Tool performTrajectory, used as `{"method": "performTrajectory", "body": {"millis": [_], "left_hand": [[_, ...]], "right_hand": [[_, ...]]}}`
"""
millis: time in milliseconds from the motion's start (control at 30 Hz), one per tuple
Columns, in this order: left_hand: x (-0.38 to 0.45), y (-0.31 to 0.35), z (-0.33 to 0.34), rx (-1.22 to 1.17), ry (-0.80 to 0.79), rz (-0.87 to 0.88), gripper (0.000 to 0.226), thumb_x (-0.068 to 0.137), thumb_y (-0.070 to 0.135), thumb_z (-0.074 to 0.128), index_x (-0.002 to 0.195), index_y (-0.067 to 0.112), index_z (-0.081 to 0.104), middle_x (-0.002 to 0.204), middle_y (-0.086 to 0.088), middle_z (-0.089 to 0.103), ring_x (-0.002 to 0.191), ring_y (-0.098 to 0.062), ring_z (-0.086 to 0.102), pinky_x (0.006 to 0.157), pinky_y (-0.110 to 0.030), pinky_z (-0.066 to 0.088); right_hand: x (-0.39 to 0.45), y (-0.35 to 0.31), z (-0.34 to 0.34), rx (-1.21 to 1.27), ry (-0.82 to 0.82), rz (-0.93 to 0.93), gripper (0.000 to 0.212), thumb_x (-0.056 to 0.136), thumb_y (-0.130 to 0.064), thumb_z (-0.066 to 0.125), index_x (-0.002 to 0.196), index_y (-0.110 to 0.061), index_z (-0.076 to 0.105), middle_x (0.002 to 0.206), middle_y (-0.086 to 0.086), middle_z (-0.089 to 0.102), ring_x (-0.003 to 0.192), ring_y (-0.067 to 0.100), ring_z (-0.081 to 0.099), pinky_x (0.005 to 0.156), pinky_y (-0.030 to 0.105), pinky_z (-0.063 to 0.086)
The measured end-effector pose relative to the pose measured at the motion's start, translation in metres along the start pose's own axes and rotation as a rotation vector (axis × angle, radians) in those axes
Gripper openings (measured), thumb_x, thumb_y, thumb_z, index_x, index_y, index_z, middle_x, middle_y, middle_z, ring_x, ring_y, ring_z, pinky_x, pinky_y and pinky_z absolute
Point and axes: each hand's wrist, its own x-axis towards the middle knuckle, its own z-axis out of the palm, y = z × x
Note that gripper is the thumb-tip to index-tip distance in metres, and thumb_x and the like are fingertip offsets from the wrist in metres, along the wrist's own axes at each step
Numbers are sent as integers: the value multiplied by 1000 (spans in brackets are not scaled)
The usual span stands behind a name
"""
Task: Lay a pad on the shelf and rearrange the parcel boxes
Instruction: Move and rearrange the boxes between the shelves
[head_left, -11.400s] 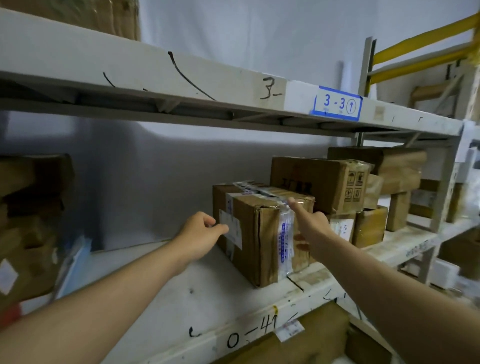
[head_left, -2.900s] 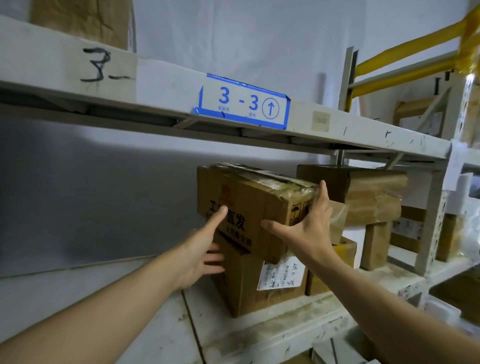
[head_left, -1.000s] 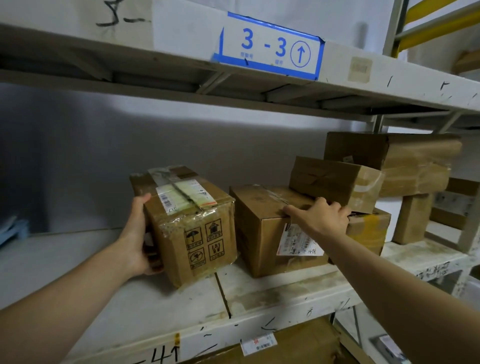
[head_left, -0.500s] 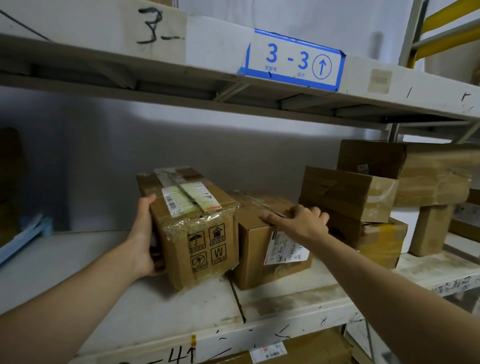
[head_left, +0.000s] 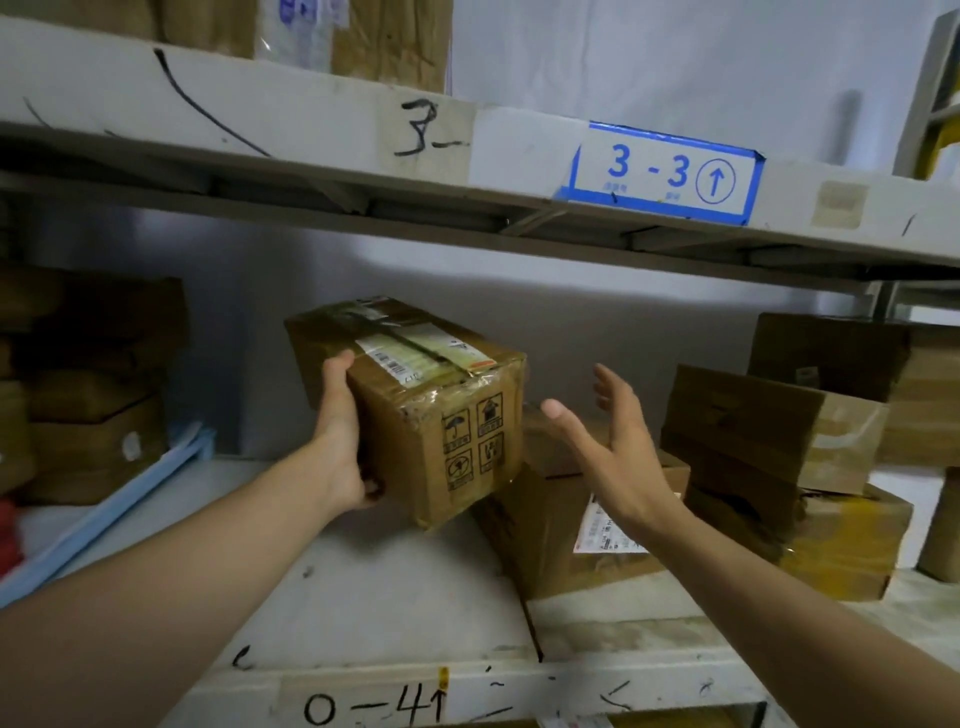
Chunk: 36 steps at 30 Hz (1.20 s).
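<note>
White metal racking fills the view, backed by a pale wall; the lower shelf (head_left: 395, 587) is a white board with "0-41" and an arrow hand-written on its front edge; the upper shelf (head_left: 311, 119) carries a scrawled "3-" and a blue-bordered label (head_left: 665, 174) reading "3-3" with an arrow in a circle. Taking the taped box (head_left: 415, 405) as the landmark: it is brown cardboard with a shipping label on top and four handling symbols on its near face, and it is tilted and lifted, its lower near corner clear of the lower shelf; the left hand (head_left: 340, 441) grips its left side, thumb up along the edge and fingers curled underneath. Just right of it the right hand (head_left: 613, 457) hovers free, fingers straight and spread, palm turned toward it, touching nothing. Below and right of it, behind that hand, a second box (head_left: 566, 525) with a white label on its front sits on the lower shelf, and the taped box's lower right corner overlaps it; whether they touch I cannot tell. Further right stands a stack of boxes (head_left: 769, 447). Far to its left more boxes (head_left: 93, 395) sit in shadow, with a light blue sheet (head_left: 104, 519) leaning beside them on the lower shelf; above it, on the upper shelf, stands another carton (head_left: 363, 36).
</note>
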Motion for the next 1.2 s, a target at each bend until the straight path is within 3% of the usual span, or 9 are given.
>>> {"method": "performTrajectory", "body": {"millis": [167, 367, 467, 567, 700, 833, 967, 1067, 1200], "left_hand": [[-24, 5, 11, -67, 16, 74, 74, 79, 80, 46, 126, 24, 55, 92, -7, 60, 83, -29, 55, 83, -47, 42], [-26, 1, 3, -101, 60, 67, 76, 76, 83, 46, 126, 27, 55, 96, -9, 61, 86, -31, 55, 81, -49, 43], [-25, -4, 0, -114, 68, 34, 83, 72, 84, 46, 130, 26, 54, 101, -11, 61, 89, -33, 55, 86, -51, 43], [-23, -7, 0, -110, 58, 14, 85, 70, 85, 47, 131, 27, 55, 105, -11, 62, 92, -35, 56, 84, -52, 43], [-18, -9, 0, -91, 48, 2, 85, 69, 85, 47, 130, 26, 56, 106, -13, 64, 93, -36, 57, 86, -54, 44], [-11, -10, -5, -90, 50, -18, 86, 69, 84, 49, 129, 24, 57, 108, -13, 65, 95, -36, 57, 79, -52, 45], [-4, -9, -8, -79, 46, -27, 85, 70, 84, 48, 129, 25, 57, 109, -12, 65, 93, -35, 57, 63, -47, 43], [5, -11, -11, -78, 40, -43, 85, 70, 85, 47, 129, 25, 57, 108, -13, 65, 94, -35, 57, 64, -46, 44], [21, -17, -16, -78, 51, -80, 87, 66, 86, 47, 127, 26, 58, 110, -13, 67, 97, -36, 59, 67, -48, 45]], "right_hand": [[5, -4, -4, 32, 19, -3, 83, 86, -66, 59, 153, -32, 24, 161, -4, 27, 143, 18, 33, 112, 42, 34], [9, 37, -30, -61, 287, 439, 72, 88, -39, 70, 144, -11, 34, 143, 14, 42, 127, 33, 47, 106, 50, 45], [-1, 42, -39, 116, 167, 691, 56, 93, -36, 65, 131, 0, 45, 115, 20, 59, 101, 36, 62, 89, 48, 56], [-9, 37, -36, 233, -8, 776, 45, 95, -44, 62, 102, 0, 59, 98, 21, 66, 92, 39, 66, 78, 48, 58], [-7, 29, -27, 268, 4, 781, 41, 93, -43, 65, 96, -4, 54, 92, 18, 63, 83, 36, 64, 60, 43, 56], [-2, 36, -21, 257, 79, 789, 39, 90, -39, 71, 93, -3, 59, 91, 19, 68, 77, 34, 67, 60, 41, 56], [2, 49, -15, 165, 205, 728, 56, 78, -49, 79, 104, -3, 61, 102, 18, 67, 86, 31, 65, 76, 45, 58], [4, 53, -9, -46, 278, 698, 106, 65, -64, 81, 140, -4, 36, 136, 18, 48, 119, 37, 51, 95, 50, 50], [4, 50, -7, -424, 245, 497, 130, 57, -88, 66, 154, -15, 18, 156, 18, 25, 143, 38, 25, 115, 55, 29]]}}
